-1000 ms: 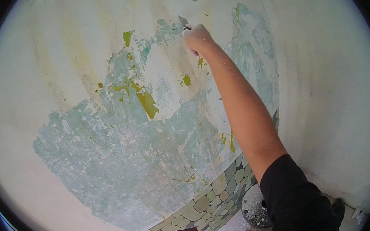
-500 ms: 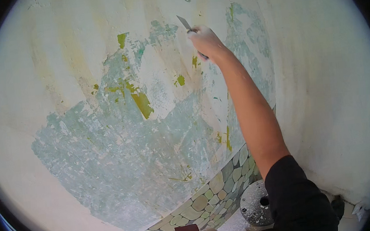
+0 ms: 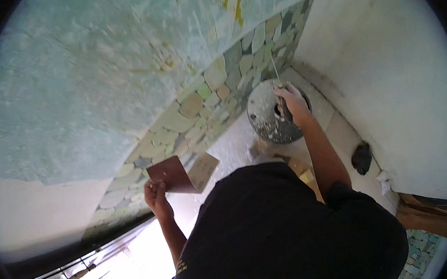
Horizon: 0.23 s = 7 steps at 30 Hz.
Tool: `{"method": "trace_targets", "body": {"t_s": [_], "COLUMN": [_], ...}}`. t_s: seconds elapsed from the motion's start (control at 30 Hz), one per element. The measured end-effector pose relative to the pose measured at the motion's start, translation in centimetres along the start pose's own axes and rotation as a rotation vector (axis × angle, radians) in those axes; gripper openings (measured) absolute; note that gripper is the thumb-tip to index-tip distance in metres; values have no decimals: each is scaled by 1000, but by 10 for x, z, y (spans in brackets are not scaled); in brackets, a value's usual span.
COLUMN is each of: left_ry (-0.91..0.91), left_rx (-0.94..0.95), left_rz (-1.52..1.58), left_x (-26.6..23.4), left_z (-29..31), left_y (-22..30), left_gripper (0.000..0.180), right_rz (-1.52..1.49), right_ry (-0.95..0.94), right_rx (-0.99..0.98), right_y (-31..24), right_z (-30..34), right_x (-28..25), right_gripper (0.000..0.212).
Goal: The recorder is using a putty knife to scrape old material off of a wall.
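Note:
My left hand (image 3: 158, 196) pinches the edge of a reddish-brown sheet of sandpaper (image 3: 172, 174). The sheet is curled over, and its pale printed back faces up at the right. My right hand (image 3: 296, 105) is wrapped round the dark handle of a scraper (image 3: 275, 69), whose thin blade is seen nearly edge-on, pointing away from me. That hand hangs over a round, dark drum-like object (image 3: 261, 107) with a dust-speckled top and a hole in the middle. The scraper is apart from the wall (image 3: 81, 88), which has pale blue-green patches and some olive spots.
Pebble-patterned tiling (image 3: 191, 106) runs along the wall's foot. To the right stands a white wall (image 3: 388, 82). A black bundle (image 3: 362, 158) and a crumpled white scrap (image 3: 384, 181) lie on the floor. Behind my right arm is some cardboard (image 3: 298, 169). A bright opening lies at lower left.
My view has tilted down. My right hand has come down from the upper wall with the scraper to above the round drum. The sandpaper in my left hand is now more fully in view.

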<state>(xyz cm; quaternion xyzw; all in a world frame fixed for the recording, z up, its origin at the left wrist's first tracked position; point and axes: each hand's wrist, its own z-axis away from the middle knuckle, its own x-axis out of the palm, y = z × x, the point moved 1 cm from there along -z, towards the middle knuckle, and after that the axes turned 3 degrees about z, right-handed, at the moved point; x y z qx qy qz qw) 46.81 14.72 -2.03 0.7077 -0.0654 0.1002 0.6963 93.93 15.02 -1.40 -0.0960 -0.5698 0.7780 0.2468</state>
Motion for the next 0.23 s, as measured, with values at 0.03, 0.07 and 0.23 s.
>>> {"method": "trace_targets", "body": {"t_s": [0.03, 0.07, 0.23], "left_ry": [18, 14, 39], "left_rx": [2, -3, 12], "left_rz": [6, 20, -33], "left_x": [-5, -14, -19], "left_z": [1, -1, -1], "left_y": [2, 0, 22], "left_gripper": [27, 27, 26], "right_rz": [20, 40, 147], "right_ry": [67, 131, 260], "right_rx": [72, 135, 464], "right_y": [25, 47, 205], "right_z": [16, 30, 56], "right_x": [-7, -12, -87], "right_gripper": [24, 26, 50]}}
